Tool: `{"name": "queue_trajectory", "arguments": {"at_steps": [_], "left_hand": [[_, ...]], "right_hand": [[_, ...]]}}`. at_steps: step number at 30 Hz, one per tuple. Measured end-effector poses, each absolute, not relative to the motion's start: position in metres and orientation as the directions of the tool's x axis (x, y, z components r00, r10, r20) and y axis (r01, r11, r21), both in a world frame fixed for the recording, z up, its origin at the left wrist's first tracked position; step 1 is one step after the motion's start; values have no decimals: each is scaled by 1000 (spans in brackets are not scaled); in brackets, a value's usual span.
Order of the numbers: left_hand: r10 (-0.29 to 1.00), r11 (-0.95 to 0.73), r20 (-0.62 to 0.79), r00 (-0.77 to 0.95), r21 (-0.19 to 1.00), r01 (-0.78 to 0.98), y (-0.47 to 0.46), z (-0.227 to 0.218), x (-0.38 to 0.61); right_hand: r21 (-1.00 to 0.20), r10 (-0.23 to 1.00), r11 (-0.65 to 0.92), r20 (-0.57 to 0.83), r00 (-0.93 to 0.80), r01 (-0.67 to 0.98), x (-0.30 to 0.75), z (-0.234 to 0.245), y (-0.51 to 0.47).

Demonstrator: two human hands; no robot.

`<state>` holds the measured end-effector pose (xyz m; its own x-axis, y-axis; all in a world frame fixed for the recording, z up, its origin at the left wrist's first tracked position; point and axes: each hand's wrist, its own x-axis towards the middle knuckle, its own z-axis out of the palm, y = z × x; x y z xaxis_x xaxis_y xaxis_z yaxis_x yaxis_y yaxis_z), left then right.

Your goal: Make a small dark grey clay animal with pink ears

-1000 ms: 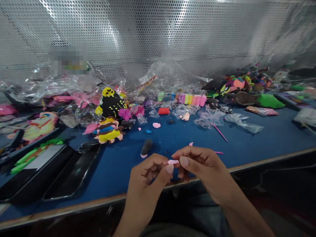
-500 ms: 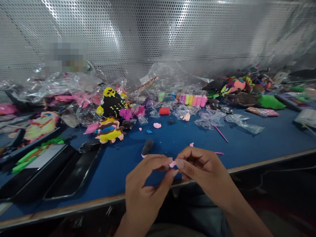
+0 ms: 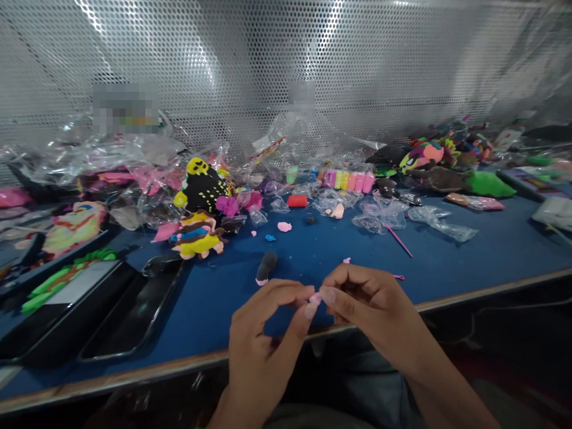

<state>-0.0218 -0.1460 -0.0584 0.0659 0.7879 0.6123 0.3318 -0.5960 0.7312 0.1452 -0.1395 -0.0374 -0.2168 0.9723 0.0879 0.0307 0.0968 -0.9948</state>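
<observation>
A small piece of pink modelling clay (image 3: pixel 315 298) is pinched between the fingertips of both hands, just above the table's front edge. My left hand (image 3: pixel 268 333) curves round with thumb and forefinger closed on its left side. My right hand (image 3: pixel 366 304) grips the other side between thumb and forefinger; its remaining fingers are curled and partly hidden. Behind the left fingers lies a dark grey clay piece (image 3: pixel 268 264) with a pink end. A tiny pink clay scrap (image 3: pixel 347 260) rests just beyond my right hand.
Pink (image 3: pixel 284 226) and blue clay lumps (image 3: pixel 270 238) lie mid-table near a red block (image 3: pixel 297 201). A purple modelling stick (image 3: pixel 399 241) is at right. Black trays (image 3: pixel 134 310), a yellow-and-brown clay figure (image 3: pixel 199 235) and plastic bags (image 3: pixel 379 214) surround the work area.
My left thumb has come up against the pink clay, closing its gap to the forefinger. Both hands have shifted very slightly right. Things on the table lie as before.
</observation>
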Motion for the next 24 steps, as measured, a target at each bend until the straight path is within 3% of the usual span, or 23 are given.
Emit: {"name": "queue_trajectory", "arguments": {"at_steps": [5, 8, 10, 15, 19, 24], "left_hand": [[854, -505, 499, 147, 726, 468, -136, -66, -16], [866, -477, 448, 223, 605, 637, -130, -74, -11], [865, -475, 434, 252, 544, 692, -127, -76, -8], [811, -557, 501, 303, 502, 661, -130, -77, -7], [750, -630, 592, 295, 501, 593, -139, -79, -10], [770, -594, 584, 255, 513, 619, -143, -78, -22]], "right_hand": [[-898, 976, 214, 186, -109, 384, 171, -46, -129], [-683, 954, 170, 294, 54, 710, 201, -61, -120], [-554, 942, 158, 334, 45, 817, 219, -73, -115], [-349, 888, 275, 449, -98, 896, 243, -94, -113], [-334, 884, 290, 452, -117, 897, 246, -97, -112], [-312, 890, 323, 422, -174, 893, 246, -93, -112]]}}
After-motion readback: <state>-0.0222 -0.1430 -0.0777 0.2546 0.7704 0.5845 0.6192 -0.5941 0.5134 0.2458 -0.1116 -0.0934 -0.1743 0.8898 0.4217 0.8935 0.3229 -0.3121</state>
